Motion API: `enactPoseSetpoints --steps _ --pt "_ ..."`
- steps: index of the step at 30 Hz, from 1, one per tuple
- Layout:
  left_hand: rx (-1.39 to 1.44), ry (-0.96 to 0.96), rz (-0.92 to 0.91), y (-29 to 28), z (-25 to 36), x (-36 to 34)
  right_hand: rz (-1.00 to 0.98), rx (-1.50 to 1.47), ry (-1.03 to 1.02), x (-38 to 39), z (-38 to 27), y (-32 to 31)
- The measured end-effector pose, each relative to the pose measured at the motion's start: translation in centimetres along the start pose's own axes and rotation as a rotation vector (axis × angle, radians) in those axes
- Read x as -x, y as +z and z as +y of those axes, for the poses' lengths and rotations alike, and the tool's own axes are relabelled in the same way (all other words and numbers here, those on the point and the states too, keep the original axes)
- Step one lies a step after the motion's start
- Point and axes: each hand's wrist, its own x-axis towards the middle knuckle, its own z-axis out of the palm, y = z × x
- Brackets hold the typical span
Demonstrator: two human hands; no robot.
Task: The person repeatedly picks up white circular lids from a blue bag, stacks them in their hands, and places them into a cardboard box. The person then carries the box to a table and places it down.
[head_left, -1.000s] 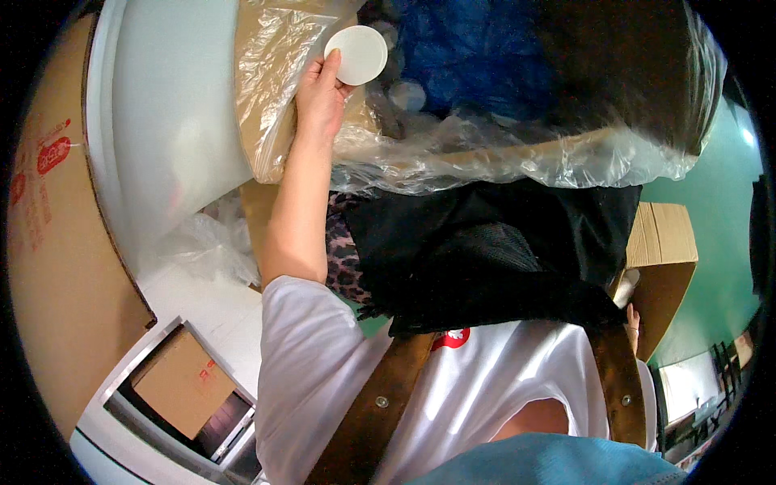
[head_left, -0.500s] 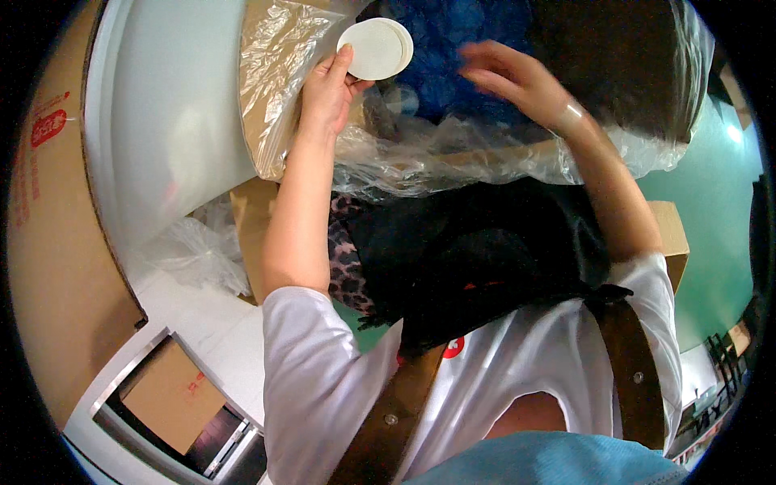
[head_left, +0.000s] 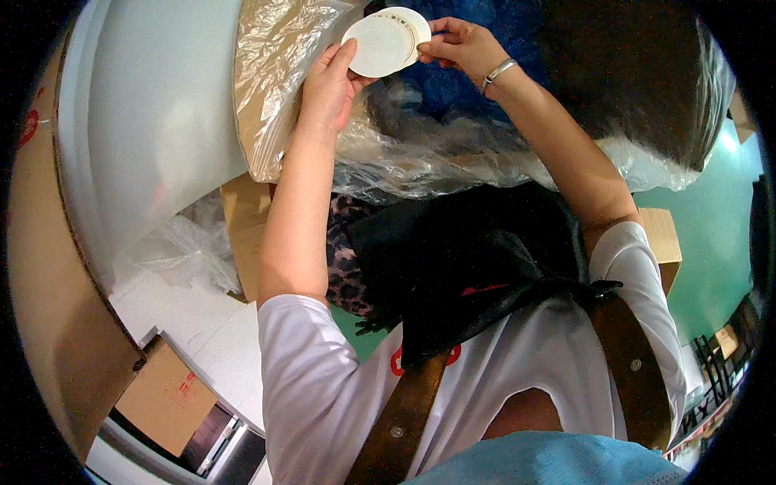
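My left hand grips overlapping white round discs at the top of the view, its thumb on the face of the front one. My right hand, with a silver bracelet at the wrist, pinches the right edge of the offset rear disc, which shows a curved row of small dark marks. Beneath them is a large container lined with crumpled blue plastic and clear plastic sheeting. Whatever lies under the sheeting is too dim to make out.
A large cardboard panel stands at the left beside a pale curved surface. A small carton is at lower left, another box at right. Black cloth hangs before my body over green flooring.
My right hand has risen from low at the right to the discs and now pinches one. The discs have moved up and right in my left hand, and fanned apart.
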Motion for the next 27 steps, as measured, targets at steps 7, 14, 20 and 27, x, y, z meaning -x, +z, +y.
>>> enactPoseSetpoints --steps 7,14,20,27 --pt "0.033 -0.004 0.011 -0.5 -0.3 0.0 -0.098 -0.046 0.021 -0.4 0.5 -0.5" --pt "0.101 0.026 0.066 -0.7 -0.3 -0.3 0.002 -0.087 0.133 -2.5 2.4 -3.0" --pt "0.155 0.045 0.052 -0.6 -0.1 -0.3 0.061 -0.030 0.039 -2.7 3.2 -4.1" --pt "-0.289 0.100 0.020 0.4 -0.8 0.6 0.122 -0.167 -0.031 -1.8 1.7 -3.3"
